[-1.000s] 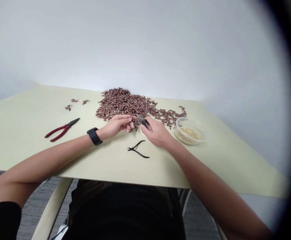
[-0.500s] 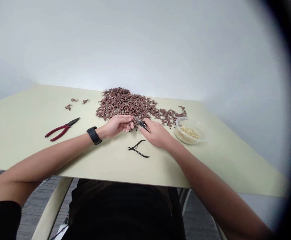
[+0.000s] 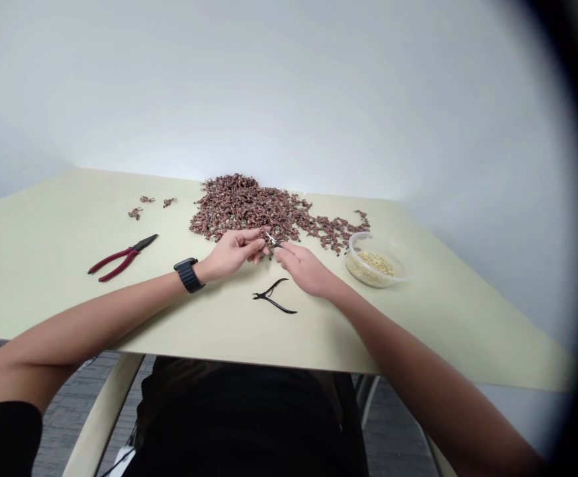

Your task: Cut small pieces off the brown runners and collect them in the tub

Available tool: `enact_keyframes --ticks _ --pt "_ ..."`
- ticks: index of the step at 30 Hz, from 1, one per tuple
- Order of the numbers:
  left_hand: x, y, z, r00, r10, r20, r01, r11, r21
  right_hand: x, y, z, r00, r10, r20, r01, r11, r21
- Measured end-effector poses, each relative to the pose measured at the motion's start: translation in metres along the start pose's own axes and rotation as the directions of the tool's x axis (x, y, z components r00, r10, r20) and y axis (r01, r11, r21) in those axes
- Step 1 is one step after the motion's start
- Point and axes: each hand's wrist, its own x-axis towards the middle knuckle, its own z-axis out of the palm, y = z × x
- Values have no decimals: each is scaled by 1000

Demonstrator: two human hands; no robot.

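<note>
My left hand (image 3: 232, 253), with a black watch on its wrist, rests on the pale green table (image 3: 45, 265) at the near edge of a heap of small reddish-brown pieces (image 3: 253, 205). Its fingers are pinched on one small piece I can barely make out. My right hand (image 3: 304, 268) is closed round a small black pair of pliers (image 3: 272, 241), whose tips point at the left fingertips. The two hands almost touch.
A second black pair of cutters (image 3: 273, 299) lies just in front of the hands. Red-handled pliers (image 3: 120, 258) lie to the left. A clear plastic bowl (image 3: 375, 266) of pale yellowish bits stands at the right. A few stray brown pieces (image 3: 142, 207) lie far left.
My right hand has turned and drawn in, so less of the pliers shows and their tips now sit closer to the left fingertips. The left hand has shifted slightly.
</note>
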Motion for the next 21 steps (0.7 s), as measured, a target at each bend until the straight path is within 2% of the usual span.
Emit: enact_keyframes --ticks 1,3,5,7,8,9,11,13,16,21 --pt "-1 0 0 999 32 -28 -28 994 106 0 -2 1 995 76 65 -84 988 127" --pt "-3 -2 -1 993 89 -75 -62 951 303 1 -6 0 952 187 242 -265 898 351" --pt "-3 -5 -5 988 127 -87 -79 902 425 2 -7 -1 901 200 384 -379 794 475" --pt "0 -8 -8 989 115 -93 -68 913 403 3 -5 -1 895 188 404 -388 773 502" --pt "2 -9 -9 992 80 -101 -44 945 325 4 -3 0 916 190 352 -350 806 476" --pt "3 -10 -9 994 31 -106 -8 978 208 5 0 0 948 185 258 -281 865 415" --pt "7 -12 -10 992 -86 -92 79 994 -74 6 7 2 995 101 -1 -100 982 159" --pt "9 -13 -11 983 -181 -41 161 941 -298 7 14 1 985 -46 -166 19 987 -159" --pt "9 -14 -13 965 -260 32 246 858 -451 6 20 -2 974 -149 -172 63 904 -422" --pt "9 -13 -15 954 -280 106 294 808 -511 3 19 -7 974 -195 -118 99 829 -550"
